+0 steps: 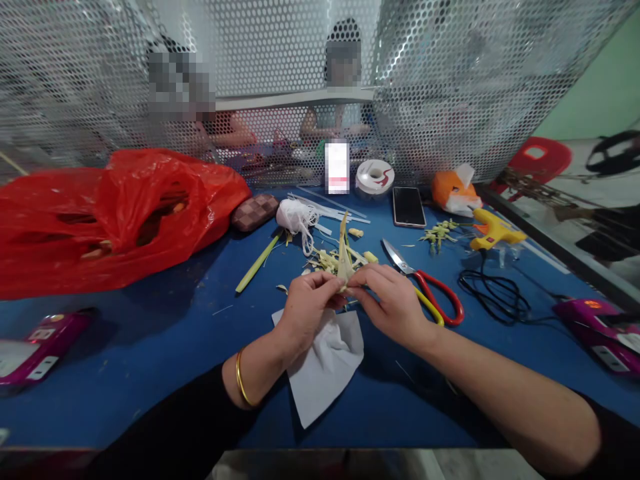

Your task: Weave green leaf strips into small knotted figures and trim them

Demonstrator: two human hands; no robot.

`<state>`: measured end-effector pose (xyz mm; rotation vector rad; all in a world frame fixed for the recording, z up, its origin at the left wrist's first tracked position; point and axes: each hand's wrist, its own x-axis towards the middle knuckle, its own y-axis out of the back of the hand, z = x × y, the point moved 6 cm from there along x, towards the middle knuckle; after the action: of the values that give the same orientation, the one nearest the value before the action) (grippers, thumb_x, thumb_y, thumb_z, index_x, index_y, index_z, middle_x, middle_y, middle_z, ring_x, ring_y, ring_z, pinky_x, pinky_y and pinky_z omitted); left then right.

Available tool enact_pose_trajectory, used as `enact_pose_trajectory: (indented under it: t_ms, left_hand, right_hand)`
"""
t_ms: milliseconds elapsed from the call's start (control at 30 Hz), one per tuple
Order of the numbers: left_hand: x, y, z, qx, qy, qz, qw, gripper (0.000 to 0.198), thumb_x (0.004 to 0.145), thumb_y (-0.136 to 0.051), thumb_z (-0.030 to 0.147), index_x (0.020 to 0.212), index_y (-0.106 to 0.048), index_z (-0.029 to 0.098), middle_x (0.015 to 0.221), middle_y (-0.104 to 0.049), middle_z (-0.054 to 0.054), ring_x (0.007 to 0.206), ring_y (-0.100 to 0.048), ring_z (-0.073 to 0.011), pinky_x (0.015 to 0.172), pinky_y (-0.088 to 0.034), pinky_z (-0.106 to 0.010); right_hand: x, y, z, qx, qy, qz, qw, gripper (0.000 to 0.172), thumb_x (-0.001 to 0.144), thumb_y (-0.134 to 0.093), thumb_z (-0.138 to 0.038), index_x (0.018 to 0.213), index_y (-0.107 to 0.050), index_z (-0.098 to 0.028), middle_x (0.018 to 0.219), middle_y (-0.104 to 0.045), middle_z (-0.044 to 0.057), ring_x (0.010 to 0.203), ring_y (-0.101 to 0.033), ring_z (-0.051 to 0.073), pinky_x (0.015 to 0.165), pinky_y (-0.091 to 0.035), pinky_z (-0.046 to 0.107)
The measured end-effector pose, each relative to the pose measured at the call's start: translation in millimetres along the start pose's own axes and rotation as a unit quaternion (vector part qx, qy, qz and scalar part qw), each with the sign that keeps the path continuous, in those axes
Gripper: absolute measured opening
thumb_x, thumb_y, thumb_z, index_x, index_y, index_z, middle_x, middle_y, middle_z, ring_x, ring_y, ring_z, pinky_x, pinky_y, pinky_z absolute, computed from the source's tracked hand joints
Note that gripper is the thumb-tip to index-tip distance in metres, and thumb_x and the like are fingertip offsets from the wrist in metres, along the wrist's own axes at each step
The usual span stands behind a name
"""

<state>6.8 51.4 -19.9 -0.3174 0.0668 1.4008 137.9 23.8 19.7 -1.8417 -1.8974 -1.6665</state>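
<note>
My left hand (311, 303) and my right hand (387, 300) meet over the middle of the blue table. Between their fingertips they pinch a pale yellow-green plant husk (345, 257), its pointed tip upward. Its lower end is hidden by my fingers. Below my left hand lies a crumpled white tissue (327, 373). Pale plant scraps (325, 259) are piled just behind the hands. To the right of my right hand, scissors (425, 283) with red and yellow handles rest with blades pointing away. A green stalk (257, 263) lies to the left.
A red plastic bag (165, 213) fills the left, beside a checkered pouch (255, 212) and white string (297, 217). Behind are a ribbon roll (375, 177) and phone (409, 205). A yellow glue gun (497, 230), its black cord (493, 293) and purple power strip (600, 327) lie right.
</note>
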Motion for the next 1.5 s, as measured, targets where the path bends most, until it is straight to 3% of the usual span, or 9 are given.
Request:
enact_pose_trajectory:
  t_ms: [567, 1000, 1233, 1500]
  left_hand:
    - [2.7, 4.4, -2.2, -0.011, -0.021, 0.014, 1.0, 0.012, 0.07, -0.073, 0.025, 0.065, -0.068, 0.015, 0.058, -0.065, 0.001, 0.056, -0.057, -0.009, 0.059, -0.045, -0.021]
    - [-0.4, 4.5, -5.8, -0.034, 0.0, 0.005, 0.999, 0.012, 0.069, -0.074, 0.025, 0.065, -0.069, 0.015, 0.063, -0.067, 0.0, 0.06, -0.06, -0.0106, 0.062, -0.047, -0.022]
    - [-0.9, 3.6, -5.3, -0.033, 0.009, 0.005, 0.999, 0.014, 0.07, -0.074, 0.027, 0.068, -0.069, 0.014, 0.065, -0.068, -0.001, 0.06, -0.06, -0.0106, 0.061, -0.047, -0.022]
    - [1.5, 1.1, -7.0, -0.019, 0.01, -0.018, 1.0, 0.012, 0.071, -0.072, 0.025, 0.069, -0.064, 0.016, 0.066, -0.066, 0.001, 0.062, -0.06, -0.011, 0.061, -0.047, -0.022]
  right_hand:
    - [-4.4, -4.8, 10.3, 0.096, -0.084, 0.004, 0.992, 0.009, 0.092, -0.058, -0.018, 0.084, -0.061, -0.021, 0.079, -0.064, 0.002, 0.075, -0.06, 0.017, 0.069, -0.047, 0.028]
    - [-3.9, -7.4, 13.4, 0.134, -0.106, -0.008, 0.985, 0.012, 0.092, -0.055, -0.015, 0.082, -0.058, -0.022, 0.08, -0.06, 0.002, 0.077, -0.057, 0.017, 0.07, -0.045, 0.029]
    - [-6.1, -8.2, 12.4, 0.14, -0.108, 0.021, 0.984, 0.009, 0.091, -0.058, -0.016, 0.084, -0.058, -0.021, 0.079, -0.061, 0.001, 0.073, -0.058, 0.016, 0.068, -0.045, 0.026]
    - [-4.7, -7.0, 11.1, 0.134, -0.097, -0.001, 0.986, 0.014, 0.092, -0.055, -0.014, 0.081, -0.056, -0.021, 0.076, -0.06, 0.001, 0.072, -0.056, 0.015, 0.067, -0.044, 0.026]
